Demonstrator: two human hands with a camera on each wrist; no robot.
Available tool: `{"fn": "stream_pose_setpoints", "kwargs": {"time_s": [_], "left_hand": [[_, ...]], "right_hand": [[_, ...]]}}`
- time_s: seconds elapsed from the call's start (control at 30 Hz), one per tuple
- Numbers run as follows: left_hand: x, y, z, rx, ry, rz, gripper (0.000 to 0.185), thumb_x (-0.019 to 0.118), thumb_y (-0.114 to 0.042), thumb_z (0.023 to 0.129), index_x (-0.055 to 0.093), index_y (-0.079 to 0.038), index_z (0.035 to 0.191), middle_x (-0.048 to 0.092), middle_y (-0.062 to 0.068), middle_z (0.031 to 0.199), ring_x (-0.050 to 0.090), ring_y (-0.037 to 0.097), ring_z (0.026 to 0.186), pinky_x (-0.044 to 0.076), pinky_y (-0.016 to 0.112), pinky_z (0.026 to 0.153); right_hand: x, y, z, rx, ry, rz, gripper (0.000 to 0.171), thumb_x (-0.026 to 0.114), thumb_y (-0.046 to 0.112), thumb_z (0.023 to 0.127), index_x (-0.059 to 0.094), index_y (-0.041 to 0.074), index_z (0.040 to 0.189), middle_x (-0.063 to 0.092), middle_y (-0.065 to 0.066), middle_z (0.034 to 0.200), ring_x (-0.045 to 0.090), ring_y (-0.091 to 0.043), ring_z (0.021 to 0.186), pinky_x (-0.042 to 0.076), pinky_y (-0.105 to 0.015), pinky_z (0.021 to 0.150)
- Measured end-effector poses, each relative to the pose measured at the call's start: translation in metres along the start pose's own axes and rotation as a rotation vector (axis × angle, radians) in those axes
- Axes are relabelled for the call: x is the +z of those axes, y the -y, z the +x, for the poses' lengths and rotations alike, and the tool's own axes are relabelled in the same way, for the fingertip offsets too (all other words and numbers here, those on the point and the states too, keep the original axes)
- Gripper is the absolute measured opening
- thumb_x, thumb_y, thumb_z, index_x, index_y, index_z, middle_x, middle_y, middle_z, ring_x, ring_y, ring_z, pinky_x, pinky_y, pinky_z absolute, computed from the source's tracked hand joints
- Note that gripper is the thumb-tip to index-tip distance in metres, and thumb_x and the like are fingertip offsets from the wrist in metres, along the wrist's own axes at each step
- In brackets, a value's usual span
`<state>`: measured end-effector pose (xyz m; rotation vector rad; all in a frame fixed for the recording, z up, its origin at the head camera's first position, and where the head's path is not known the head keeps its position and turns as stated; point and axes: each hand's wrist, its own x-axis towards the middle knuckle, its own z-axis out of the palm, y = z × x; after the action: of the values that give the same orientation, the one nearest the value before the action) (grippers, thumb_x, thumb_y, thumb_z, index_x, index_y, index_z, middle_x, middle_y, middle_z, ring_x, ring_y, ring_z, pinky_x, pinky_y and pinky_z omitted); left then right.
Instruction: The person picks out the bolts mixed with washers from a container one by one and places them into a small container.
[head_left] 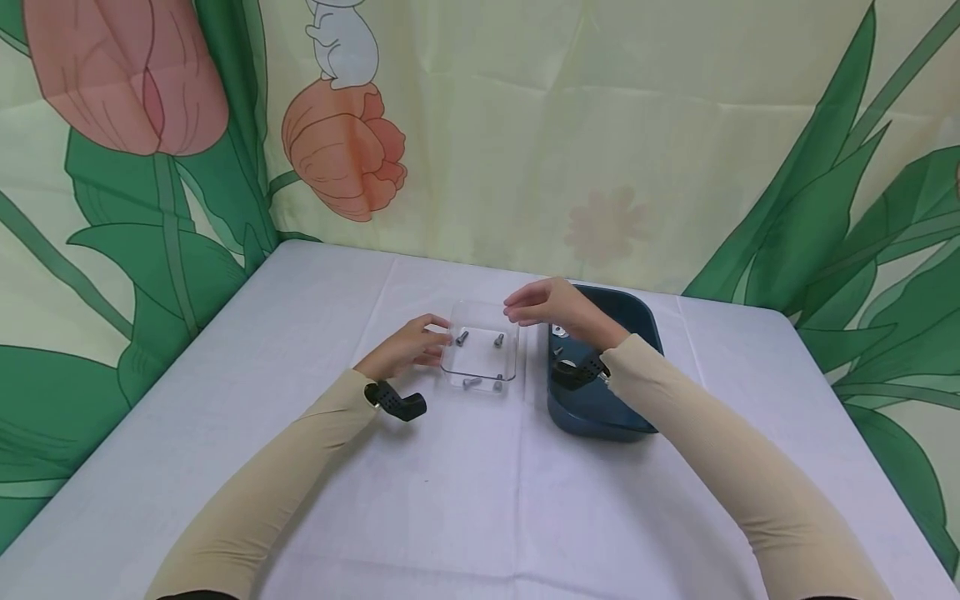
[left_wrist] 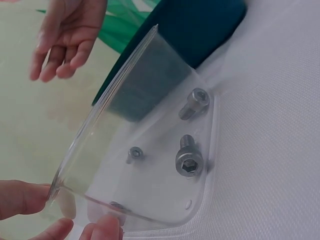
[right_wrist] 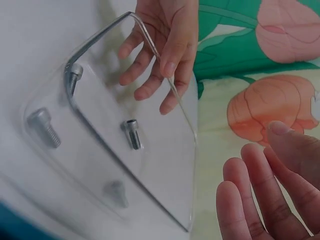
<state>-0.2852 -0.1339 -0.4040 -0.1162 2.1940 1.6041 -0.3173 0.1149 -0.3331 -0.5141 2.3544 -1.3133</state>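
Observation:
A clear plastic box (head_left: 480, 367) stands on the table with several socket-head bolts inside, one of them a bolt (left_wrist: 189, 159) near its wall. My left hand (head_left: 411, 345) is at the box's left side, its fingers spread loosely along the outside of the wall and the thumb close to the rim. My right hand (head_left: 558, 310) hovers beyond the box's right rim, fingers extended and apart from the box. Nothing lies between the right fingers (right_wrist: 267, 200).
To the right of the box stands a dark blue bin (head_left: 600, 417), partly covered by my right forearm, with a few small metal pieces in it. A white cloth (head_left: 420, 517) covers the table. A printed flower curtain (head_left: 510, 167) hangs behind.

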Motion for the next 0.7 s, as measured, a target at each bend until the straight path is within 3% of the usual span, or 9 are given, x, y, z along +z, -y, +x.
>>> {"fn": "stream_pose_setpoints", "kwargs": {"time_s": [0.1, 0.33, 0.47, 0.7], "left_hand": [[0.000, -0.001, -0.001, 0.002, 0.002, 0.003, 0.043, 0.052, -0.018, 0.096, 0.040, -0.007, 0.135, 0.049, 0.018, 0.130, 0.055, 0.025, 0.107, 0.054, 0.024, 0.080], [0.000, -0.002, -0.001, -0.005, -0.003, 0.007, 0.044, 0.052, -0.019, 0.096, 0.039, -0.007, 0.136, 0.049, 0.017, 0.128, 0.056, 0.024, 0.105, 0.054, 0.023, 0.078], [0.000, -0.002, -0.001, -0.008, -0.007, 0.007, 0.044, 0.052, -0.019, 0.096, 0.039, -0.007, 0.136, 0.049, 0.017, 0.128, 0.056, 0.023, 0.104, 0.054, 0.022, 0.077], [0.001, -0.002, -0.001, -0.017, -0.004, 0.009, 0.044, 0.052, -0.019, 0.096, 0.039, -0.008, 0.136, 0.049, 0.017, 0.129, 0.056, 0.023, 0.105, 0.053, 0.022, 0.078]], "right_hand": [[-0.008, -0.002, -0.007, 0.012, -0.001, -0.024, 0.033, 0.070, 0.018, 0.085, 0.065, 0.002, 0.114, 0.064, -0.020, 0.117, 0.066, -0.025, 0.099, 0.050, -0.043, 0.095], [-0.026, -0.013, -0.023, 0.033, -0.015, -0.076, 0.035, 0.068, 0.019, 0.086, 0.064, -0.001, 0.114, 0.064, -0.023, 0.115, 0.065, -0.032, 0.100, 0.051, -0.045, 0.093], [-0.035, -0.020, -0.032, 0.062, -0.018, -0.080, 0.033, 0.065, 0.018, 0.089, 0.063, -0.004, 0.114, 0.065, -0.023, 0.113, 0.067, -0.027, 0.095, 0.050, -0.047, 0.094], [-0.045, -0.040, -0.041, 0.165, 0.001, -0.080, 0.037, 0.061, 0.018, 0.091, 0.059, -0.007, 0.119, 0.065, -0.021, 0.116, 0.064, -0.033, 0.106, 0.050, -0.042, 0.094]]}}
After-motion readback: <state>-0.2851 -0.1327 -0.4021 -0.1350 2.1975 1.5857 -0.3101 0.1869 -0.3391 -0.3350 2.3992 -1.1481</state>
